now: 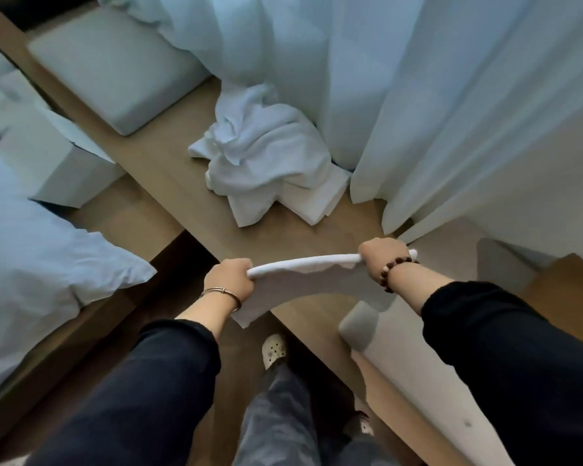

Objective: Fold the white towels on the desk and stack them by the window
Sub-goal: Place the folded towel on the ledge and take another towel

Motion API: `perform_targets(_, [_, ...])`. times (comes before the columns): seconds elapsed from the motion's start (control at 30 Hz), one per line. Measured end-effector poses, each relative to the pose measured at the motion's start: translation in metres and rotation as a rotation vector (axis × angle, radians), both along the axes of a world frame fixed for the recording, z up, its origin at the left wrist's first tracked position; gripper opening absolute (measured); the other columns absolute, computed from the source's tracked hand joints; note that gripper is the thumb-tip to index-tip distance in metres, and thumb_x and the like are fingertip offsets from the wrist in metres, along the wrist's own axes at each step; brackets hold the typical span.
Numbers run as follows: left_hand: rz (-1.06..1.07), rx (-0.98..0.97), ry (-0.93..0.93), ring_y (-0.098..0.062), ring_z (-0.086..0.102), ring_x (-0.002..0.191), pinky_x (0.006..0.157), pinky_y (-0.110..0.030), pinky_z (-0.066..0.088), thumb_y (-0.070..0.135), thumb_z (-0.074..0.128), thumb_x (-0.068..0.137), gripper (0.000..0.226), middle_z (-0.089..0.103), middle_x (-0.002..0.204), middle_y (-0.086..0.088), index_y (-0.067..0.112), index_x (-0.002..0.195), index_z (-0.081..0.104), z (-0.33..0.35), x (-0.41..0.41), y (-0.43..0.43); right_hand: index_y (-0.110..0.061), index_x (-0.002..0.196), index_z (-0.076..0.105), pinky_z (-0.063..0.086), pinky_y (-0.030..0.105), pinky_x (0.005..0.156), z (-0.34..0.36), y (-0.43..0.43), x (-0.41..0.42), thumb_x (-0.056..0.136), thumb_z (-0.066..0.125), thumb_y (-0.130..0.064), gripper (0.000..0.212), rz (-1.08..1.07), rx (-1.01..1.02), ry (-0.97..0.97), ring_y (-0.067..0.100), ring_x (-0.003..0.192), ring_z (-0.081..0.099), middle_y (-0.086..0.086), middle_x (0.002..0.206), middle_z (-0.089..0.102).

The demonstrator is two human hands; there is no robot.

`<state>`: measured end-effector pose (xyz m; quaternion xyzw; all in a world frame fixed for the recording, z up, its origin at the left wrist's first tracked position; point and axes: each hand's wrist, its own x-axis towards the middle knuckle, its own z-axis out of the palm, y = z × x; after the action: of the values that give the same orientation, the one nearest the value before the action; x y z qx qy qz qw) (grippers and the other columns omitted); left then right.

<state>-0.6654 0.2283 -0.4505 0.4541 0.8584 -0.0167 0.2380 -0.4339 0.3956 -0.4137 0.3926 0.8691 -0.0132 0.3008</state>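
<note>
A towel (312,280) is being held up, stretched between both hands just over the near edge of the desk (169,173). Its left end is gripped by the left hand (231,280), fingers curled tight round the bunched cloth, knuckles up. The right end is gripped the same way by the right hand (382,257), the fist closed over the rolled edge, and a little cloth is seen poking out past the wrist. The top edge is drawn almost taut between the two fists, with only a slight sag. The rest of the towel hangs below that line, and one corner is left dangling under the left wrist. A bangle (221,292) is worn on the left wrist, a bead bracelet (398,267) on the right.

Further back, a crumpled heap (266,153) of white towels is seen lying at the desk's far edge, pressed against the curtain (384,79). Under the heap's right side, flat folded layers (318,198) are showing, touching the curtain's hem. The heap is well apart from the held towel. A grey cushion (115,68) is set on the desk towards its far left end. A pillow (31,250) is seen off the desk at the left, and a pale shoe (275,349) on the floor between the arms.
</note>
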Motion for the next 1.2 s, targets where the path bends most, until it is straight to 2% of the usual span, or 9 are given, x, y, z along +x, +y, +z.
perform_targets(0.13, [-0.011,-0.068,-0.088,-0.020,0.053,0.069,0.054,-0.025,0.035,0.016,0.051,0.077,0.018,0.051,0.066,0.008,0.025,0.061,0.049,-0.038,-0.051,0.031,-0.018,0.073,0.045,0.037,0.029,0.065,-0.042,0.052,-0.022,0.086,0.046,-0.004,0.019,0.003,0.035,-0.116,0.024,0.073,0.052,0.004,0.088,0.064])
perform_targets(0.27, [0.029,-0.108,-0.199,-0.017,0.055,0.067,0.052,-0.024,0.034,0.016,0.057,0.073,0.014,0.057,0.065,0.006,0.025,0.062,0.057,-0.077,-0.082,0.058,-0.017,0.075,0.051,0.040,0.028,0.063,-0.084,0.093,-0.017,0.084,0.052,-0.011,0.011,-0.083,0.039,-0.143,0.020,0.066,0.041,-0.001,0.066,0.045])
perform_targets(0.33, [0.152,-0.092,-0.297,-0.017,0.052,0.062,0.050,-0.025,0.033,0.016,0.062,0.072,0.012,0.056,0.061,0.003,0.019,0.061,0.061,-0.098,-0.093,0.066,-0.012,0.083,0.065,0.043,0.027,0.061,-0.104,0.114,-0.008,0.083,0.057,-0.016,0.008,-0.309,-0.023,0.012,0.021,0.067,0.050,-0.001,0.065,0.048])
perform_targets(0.47, [0.724,0.115,-0.608,-0.020,0.052,0.067,0.058,-0.028,0.037,0.019,0.076,0.073,0.010,0.058,0.068,-0.004,0.016,0.070,0.066,-0.127,-0.108,0.069,-0.016,0.092,0.070,0.043,0.026,0.069,-0.129,0.141,0.013,0.077,0.076,-0.026,0.019,-1.005,-0.369,0.567,0.018,0.080,0.057,0.002,0.079,0.063])
perform_targets(0.6, [0.932,0.243,-0.769,-0.019,0.058,0.081,0.074,-0.029,0.047,0.019,0.073,0.081,0.016,0.064,0.082,-0.003,0.010,0.094,0.066,-0.147,-0.102,0.078,-0.010,0.103,0.068,0.048,0.040,0.092,-0.151,0.149,0.016,0.085,0.069,-0.034,0.030,-1.142,-0.399,0.702,0.027,0.097,0.061,0.011,0.100,0.067])
perform_targets(0.73, [0.799,0.238,-0.519,-0.025,0.056,0.085,0.073,-0.031,0.041,0.036,0.058,0.090,0.032,0.062,0.096,-0.010,0.008,0.105,0.064,-0.169,-0.095,0.100,-0.010,0.115,0.061,0.039,0.031,0.079,-0.180,0.159,0.000,0.094,0.052,-0.038,0.036,-1.189,-0.356,0.680,0.023,0.090,0.051,0.008,0.101,0.058])
perform_targets(0.9, [0.768,0.153,-0.463,-0.033,0.054,0.111,0.087,-0.032,0.037,0.038,0.051,0.095,0.042,0.060,0.120,-0.014,0.007,0.122,0.056,-0.222,-0.082,0.113,-0.010,0.107,0.055,0.033,0.032,0.078,-0.245,0.170,-0.006,0.099,0.045,-0.032,0.026,-1.201,-0.316,0.578,0.031,0.100,0.053,0.016,0.101,0.052])
perform_targets(1.03, [0.796,0.110,-0.462,-0.035,0.056,0.106,0.082,-0.034,0.041,0.035,0.049,0.096,0.037,0.060,0.115,-0.014,0.006,0.120,0.052,-0.267,-0.068,0.108,-0.004,0.109,0.057,0.034,0.031,0.075,-0.297,0.165,-0.001,0.099,0.045,-0.037,0.036,-1.240,-0.212,0.511,0.036,0.103,0.055,0.021,0.106,0.057])
perform_targets(1.2, [0.824,0.134,-0.239,-0.039,0.059,0.097,0.072,-0.036,0.040,0.037,0.043,0.098,0.037,0.063,0.108,-0.018,0.008,0.122,0.045,-0.286,-0.051,0.109,-0.001,0.113,0.059,0.041,0.038,0.083,-0.325,0.150,-0.002,0.100,0.038,-0.044,0.050,-1.221,0.059,0.447,0.038,0.108,0.055,0.023,0.116,0.060])
